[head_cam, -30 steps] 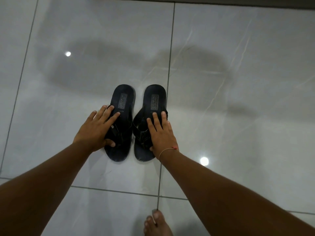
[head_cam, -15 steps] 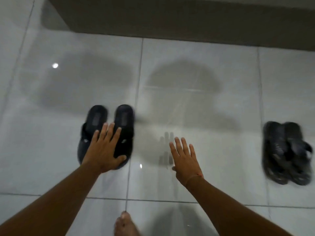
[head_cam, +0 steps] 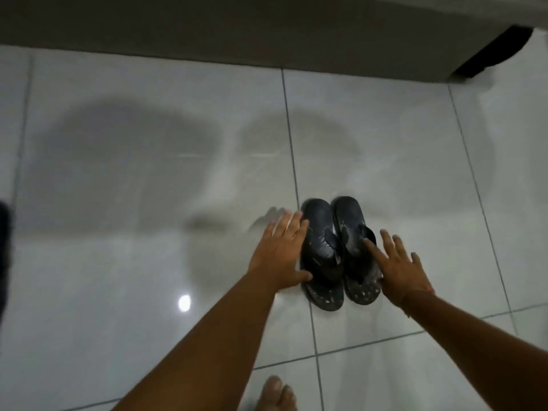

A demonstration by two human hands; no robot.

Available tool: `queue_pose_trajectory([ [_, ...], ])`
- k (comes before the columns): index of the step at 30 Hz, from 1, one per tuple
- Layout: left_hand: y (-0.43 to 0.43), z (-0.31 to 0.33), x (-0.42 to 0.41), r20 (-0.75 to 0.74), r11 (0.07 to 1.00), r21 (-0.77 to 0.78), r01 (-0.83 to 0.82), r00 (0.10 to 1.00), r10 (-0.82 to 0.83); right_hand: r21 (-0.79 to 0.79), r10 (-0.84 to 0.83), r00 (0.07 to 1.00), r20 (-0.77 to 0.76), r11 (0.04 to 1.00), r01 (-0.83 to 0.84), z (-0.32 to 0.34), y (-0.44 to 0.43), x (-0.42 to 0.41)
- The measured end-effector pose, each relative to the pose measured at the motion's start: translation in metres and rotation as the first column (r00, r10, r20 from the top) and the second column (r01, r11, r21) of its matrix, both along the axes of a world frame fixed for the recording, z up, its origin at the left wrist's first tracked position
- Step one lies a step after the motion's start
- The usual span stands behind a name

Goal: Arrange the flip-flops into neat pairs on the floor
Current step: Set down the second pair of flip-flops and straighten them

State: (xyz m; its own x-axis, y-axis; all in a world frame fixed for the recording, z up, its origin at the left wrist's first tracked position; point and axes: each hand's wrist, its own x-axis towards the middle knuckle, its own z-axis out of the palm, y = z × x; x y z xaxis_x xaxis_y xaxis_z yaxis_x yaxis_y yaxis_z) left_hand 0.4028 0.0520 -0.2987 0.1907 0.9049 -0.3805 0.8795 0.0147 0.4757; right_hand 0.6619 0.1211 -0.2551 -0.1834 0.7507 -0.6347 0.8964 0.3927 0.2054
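Bare tiled floor (head_cam: 148, 262) lies open around the flip-flops (head_cam: 338, 253); a wall base (head_cam: 207, 34) stands well beyond.

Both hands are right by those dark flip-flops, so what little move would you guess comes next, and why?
Probably a gentle squeeze inward. The left hand lies flat against the outer edge of the left flip-flop, and the right hand spreads over the right flip-flop. The two already lie side by side on the floor, though their near ends look uneven, so nudging them level seems likely.
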Motion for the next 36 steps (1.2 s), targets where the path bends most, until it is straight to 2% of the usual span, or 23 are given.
queue_pose_trajectory([
  [4, 0.028, -0.039, 0.038, -0.134, 0.991, -0.045, 0.125, 0.982, -0.13, -0.142, -0.143, 0.98, -0.14, 0.982, 0.123, -0.032, 0.016, 0.018],
  [6, 0.022, -0.053, 0.043, -0.182, 0.99, -0.051, 0.135, 0.973, -0.142, -0.178, -0.173, 0.97, -0.173, 0.974, 0.142, -0.048, 0.013, 0.017],
  [11, 0.015, -0.059, 0.049, -0.187, 0.997, -0.005, 0.078, 0.979, -0.077, -0.092, -0.152, 0.959, -0.239, 0.987, 0.133, -0.063, 0.008, 0.026],
  [17, 0.024, -0.057, 0.057, -0.213, 0.993, -0.01, 0.113, 0.97, -0.113, -0.09, -0.138, 0.977, -0.164, 0.988, 0.124, -0.055, 0.013, 0.031],
  [24, 0.02, -0.061, 0.058, -0.205, 0.996, 0.025, 0.084, 0.976, -0.077, -0.096, -0.165, 0.974, -0.154, 0.984, 0.151, -0.055, 0.012, 0.027],
  [30, 0.019, -0.057, 0.059, -0.228, 0.994, -0.008, 0.108, 0.968, -0.107, -0.128, -0.149, 0.98, -0.131, 0.983, 0.132, -0.052, 0.011, 0.026],
  [33, 0.008, -0.035, 0.049, -0.25, 0.992, 0.007, 0.122, 0.961, -0.117, -0.161, -0.191, 0.978, -0.082, 0.971, 0.176, -0.038, 0.0, 0.013],
  [36, 0.014, -0.007, 0.026, -0.232, 0.993, 0.081, 0.082, 0.971, -0.061, -0.116, -0.222, 0.972, -0.083, 0.97, 0.212, -0.018, -0.003, -0.008],
])
